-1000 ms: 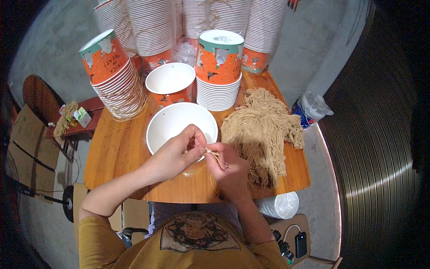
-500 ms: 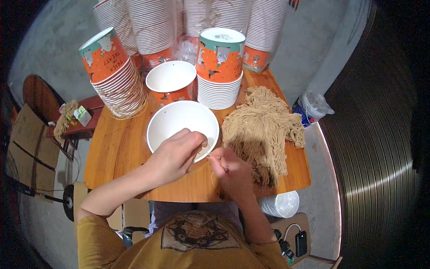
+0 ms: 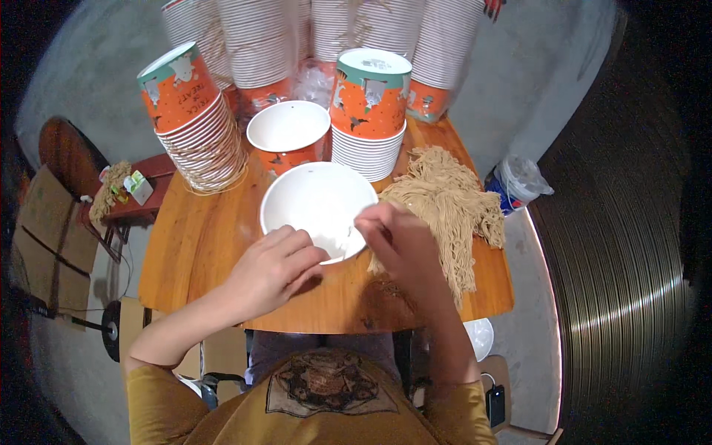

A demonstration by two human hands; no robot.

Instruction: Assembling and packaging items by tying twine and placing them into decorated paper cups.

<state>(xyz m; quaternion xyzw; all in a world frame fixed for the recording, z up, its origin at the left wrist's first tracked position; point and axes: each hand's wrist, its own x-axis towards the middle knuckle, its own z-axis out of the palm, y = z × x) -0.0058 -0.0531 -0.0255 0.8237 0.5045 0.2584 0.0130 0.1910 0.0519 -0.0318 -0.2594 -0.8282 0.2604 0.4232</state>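
Observation:
A white-lined paper bucket (image 3: 311, 196) leans on the wooden table with its mouth tipped up toward me. Beside its near rim is my left hand (image 3: 271, 271), fingers curled and closed; what they pinch is hidden. My right hand (image 3: 397, 237) is raised at the right side of the rim, thumb and forefinger pinched on a thin pale cord (image 3: 348, 241). The cord shows faintly against the bucket's near inner wall, between the two hands. A big bundle of tan cords (image 3: 437, 200) lies to the right, partly behind my right forearm.
Behind stand a second open bucket (image 3: 289, 127), an upturned orange stack (image 3: 371, 96) and a left stack (image 3: 196, 126) with cords hanging on it. Tall bagged stacks (image 3: 256, 44) line the back. The table's edge (image 3: 512, 285) curves at right, near a lidded pail (image 3: 515, 182).
My hands have moved apart: the right up and rightward, the left down and leftward. The bucket has shifted slightly right and its near rim shows more.

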